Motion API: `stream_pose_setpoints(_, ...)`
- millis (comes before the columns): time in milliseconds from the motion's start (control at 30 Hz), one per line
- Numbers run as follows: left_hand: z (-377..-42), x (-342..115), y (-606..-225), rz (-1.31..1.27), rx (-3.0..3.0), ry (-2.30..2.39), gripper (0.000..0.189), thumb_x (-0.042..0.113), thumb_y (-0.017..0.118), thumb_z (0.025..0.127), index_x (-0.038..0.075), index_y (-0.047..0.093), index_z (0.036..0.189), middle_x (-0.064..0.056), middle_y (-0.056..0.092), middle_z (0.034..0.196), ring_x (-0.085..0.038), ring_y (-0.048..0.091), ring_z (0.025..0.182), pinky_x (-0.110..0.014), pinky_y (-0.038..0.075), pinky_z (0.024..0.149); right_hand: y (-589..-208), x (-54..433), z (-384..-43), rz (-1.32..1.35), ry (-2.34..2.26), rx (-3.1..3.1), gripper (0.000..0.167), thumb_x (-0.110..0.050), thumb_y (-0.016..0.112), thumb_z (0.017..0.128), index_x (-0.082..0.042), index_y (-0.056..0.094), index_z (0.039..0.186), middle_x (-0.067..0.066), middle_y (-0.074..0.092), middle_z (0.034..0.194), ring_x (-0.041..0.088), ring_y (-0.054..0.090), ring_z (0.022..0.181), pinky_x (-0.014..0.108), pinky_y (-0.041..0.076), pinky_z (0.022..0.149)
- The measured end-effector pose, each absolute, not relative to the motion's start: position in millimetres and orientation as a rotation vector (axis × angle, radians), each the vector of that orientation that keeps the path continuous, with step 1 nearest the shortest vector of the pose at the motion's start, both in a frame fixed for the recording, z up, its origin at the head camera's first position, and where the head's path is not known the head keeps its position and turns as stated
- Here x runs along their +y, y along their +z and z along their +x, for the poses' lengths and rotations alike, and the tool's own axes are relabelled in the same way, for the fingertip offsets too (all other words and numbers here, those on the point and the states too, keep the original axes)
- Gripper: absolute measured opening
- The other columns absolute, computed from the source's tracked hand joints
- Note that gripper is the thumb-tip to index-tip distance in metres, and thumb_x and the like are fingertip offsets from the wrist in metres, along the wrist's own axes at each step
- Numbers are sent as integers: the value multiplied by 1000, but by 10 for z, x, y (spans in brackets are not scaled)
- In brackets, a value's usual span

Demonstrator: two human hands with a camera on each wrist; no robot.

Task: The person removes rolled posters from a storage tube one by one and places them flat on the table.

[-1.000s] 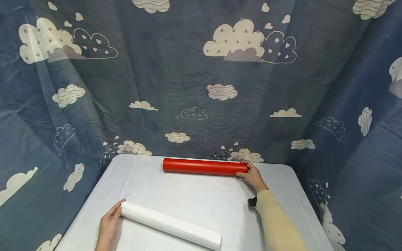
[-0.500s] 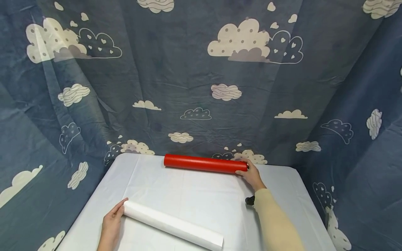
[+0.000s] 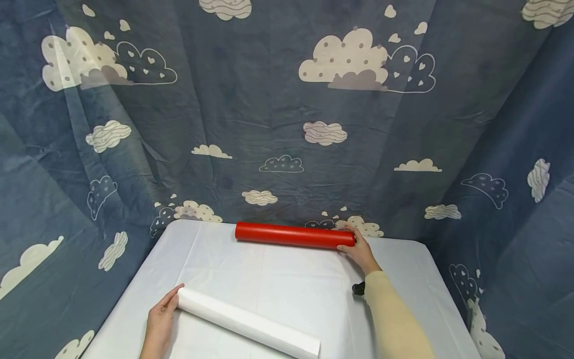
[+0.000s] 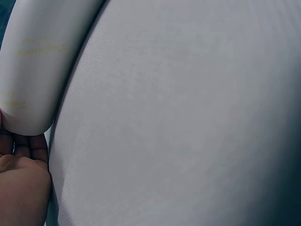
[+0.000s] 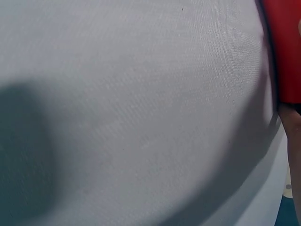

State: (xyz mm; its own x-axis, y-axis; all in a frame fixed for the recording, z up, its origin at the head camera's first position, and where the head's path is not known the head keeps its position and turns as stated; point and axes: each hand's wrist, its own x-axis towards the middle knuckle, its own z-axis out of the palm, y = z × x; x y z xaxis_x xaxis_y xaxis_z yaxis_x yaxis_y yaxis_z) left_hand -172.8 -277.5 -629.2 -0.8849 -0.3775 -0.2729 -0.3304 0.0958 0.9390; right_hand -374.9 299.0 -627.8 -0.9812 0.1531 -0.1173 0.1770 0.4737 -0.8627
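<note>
A red roll (image 3: pixel 287 234), dark inside at its right end, lies along the back edge of the table in the head view. My right hand (image 3: pixel 358 253) grips that right end, thumb on the near side and fingers over the far side. Slanting across the near part of the table is a white paper roll (image 3: pixel 246 321). At its upper left end, my left hand (image 3: pixel 162 316) holds it between thumb and fingers. In the left wrist view the roll (image 4: pixel 42 56) shows faint yellow print, with the left hand's fingers (image 4: pixel 33 147) under its end.
The table (image 3: pixel 264 274) has a white cover and rounded back corners. A dark blue curtain (image 3: pixel 269 109) with cloud prints hangs right behind it and along both sides. A small black device (image 3: pixel 358 288) sits at the right wrist.
The red roll's left end has shifted slightly back, onto the table's rear edge. The whole head view has slid a little. Both hands keep their holds.
</note>
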Motion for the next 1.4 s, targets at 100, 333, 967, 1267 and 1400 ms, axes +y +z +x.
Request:
stream_pose_setpoints(100,-1731,-2766,-6294,735,-2282,-1955,55,44,61,108,15,56,154,49,58,111,7,42,147,2,38,100,-6262,3007,-3710,277,-1587,2663,95,-20,86,91,-29,30,166,21,33,171,48,39,151,67,33,125)
stream_pose_setpoints(333,-1743,-2767,-6293,748,-2304,-1933,55,48,60,107,19,57,154,46,57,121,-21,37,159,-20,38,122,-6242,3016,-3616,287,-1607,2633,102,-26,89,88,-34,26,168,18,29,174,47,37,153,67,34,124)
stream_pose_setpoints(967,-1750,-2750,-6265,752,-2308,-1944,51,41,57,110,18,55,155,20,55,153,-26,34,160,-43,31,129,-6142,3073,-3398,279,-1584,2659,101,-23,90,87,-30,29,167,16,23,177,46,19,163,66,26,127)
stream_pose_setpoints(1267,-1805,-2703,-6231,726,-2319,-1959,49,33,52,113,12,52,157,-8,42,168,-31,28,162,-48,28,131,-5705,3112,-3014,154,-1631,2793,97,-15,87,89,-21,29,167,12,18,179,43,20,164,61,28,127)
stream_pose_setpoints(1400,-1789,-2709,-6258,750,-2310,-1978,48,32,51,114,12,51,157,-8,40,170,-32,27,163,-49,28,132,-5546,3040,-2725,5,-1658,2851,96,-12,87,88,-22,33,166,9,22,179,41,23,164,62,30,127)
